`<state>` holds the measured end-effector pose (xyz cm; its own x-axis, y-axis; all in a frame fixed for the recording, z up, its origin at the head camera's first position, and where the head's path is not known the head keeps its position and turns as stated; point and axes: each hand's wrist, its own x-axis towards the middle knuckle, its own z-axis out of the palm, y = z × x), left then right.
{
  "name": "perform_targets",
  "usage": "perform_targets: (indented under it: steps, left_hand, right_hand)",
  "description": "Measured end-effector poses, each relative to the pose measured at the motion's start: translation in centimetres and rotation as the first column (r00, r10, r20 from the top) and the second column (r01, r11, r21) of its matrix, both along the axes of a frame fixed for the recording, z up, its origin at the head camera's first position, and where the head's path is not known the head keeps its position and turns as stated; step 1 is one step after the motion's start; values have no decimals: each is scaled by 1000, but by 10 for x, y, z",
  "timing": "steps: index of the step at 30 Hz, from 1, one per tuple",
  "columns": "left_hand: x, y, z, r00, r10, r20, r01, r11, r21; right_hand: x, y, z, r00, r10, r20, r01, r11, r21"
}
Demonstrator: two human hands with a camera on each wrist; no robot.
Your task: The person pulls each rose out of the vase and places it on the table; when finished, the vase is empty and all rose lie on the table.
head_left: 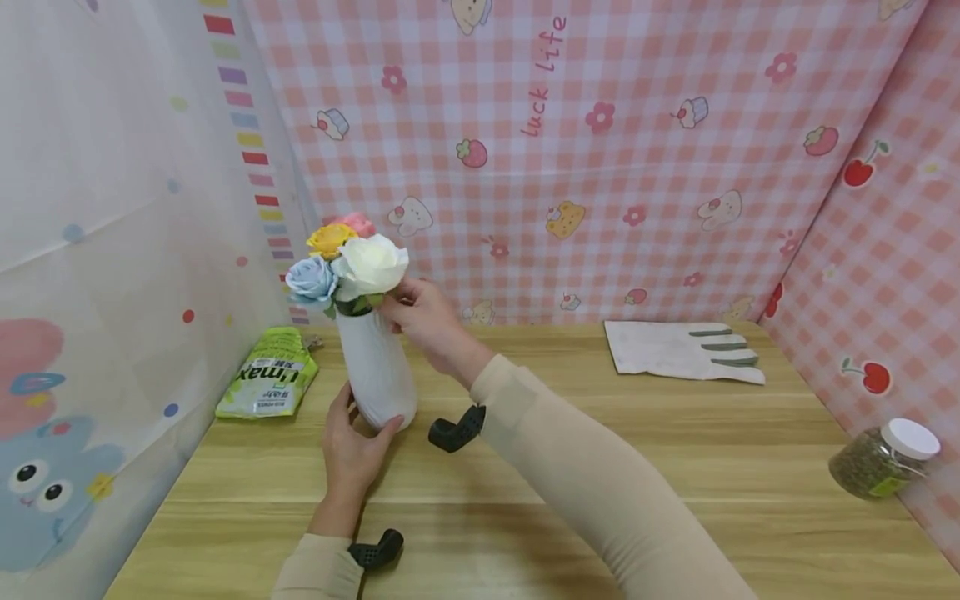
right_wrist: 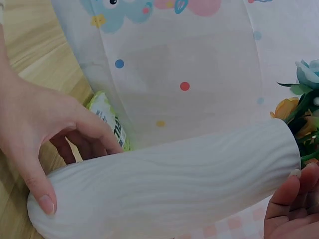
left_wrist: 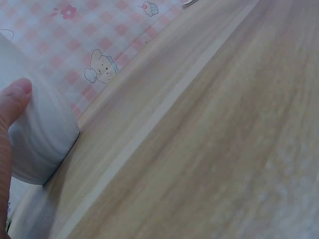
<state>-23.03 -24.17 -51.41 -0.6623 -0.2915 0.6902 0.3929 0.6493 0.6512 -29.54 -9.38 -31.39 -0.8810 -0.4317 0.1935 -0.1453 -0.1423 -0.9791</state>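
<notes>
A white ribbed vase [head_left: 378,367] stands on the wooden table, with yellow, pink, blue and white artificial flowers [head_left: 372,265] in its mouth. Low on the vase, my left hand [head_left: 352,450] grips the base, thumb on one side and fingers round the other. In the left wrist view the thumb [left_wrist: 15,102] presses the vase wall. Up at the rim, my right hand [head_left: 431,323] holds the vase's edge just under the white flower, its fingers bent. The right wrist view shows those fingertips [right_wrist: 284,199] against the rim beside the green stems; part of that hand is out of frame.
A green snack pouch [head_left: 272,375] lies left of the vase by the wall sheet. Towards the back right lies a white glove [head_left: 660,350] with grey between its fingers. A jar with a white lid [head_left: 885,458] is at the right edge. Checked cloth [head_left: 525,192] hangs behind the table.
</notes>
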Motion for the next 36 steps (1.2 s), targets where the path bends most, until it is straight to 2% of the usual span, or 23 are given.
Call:
perform_targets:
  steps: [4,9,16,24,30,36]
  left_hand:
    - [0,0,1,1000,-1,-16,1,1000,-1]
    - [1,0,2,1000,5,11,-5,1000,2]
    - [1,0,2,999,13,41,-12,1000,-8]
    - [0,-1,-2,1000,11,19,-10,1000,-29]
    - [0,0,-4,1000,13,21,-12,999,-37]
    - [0,0,-1,999,14,31,-13,999,-45]
  right_hand:
    - [-2,1,0,999,-30,-34,30,1000,-9]
    - [-3,3,1,993,-79,-93,78,997,-19]
    - [-2,5,-3,990,-43,-137,43,999,-2]
    - [-6,5,-7,952,-140,-273,166,983,74]
    - [-1,5,0,957,-179,-230,185,983,3]
    - [3,5,9,962,-206,-179,186,975,-120]
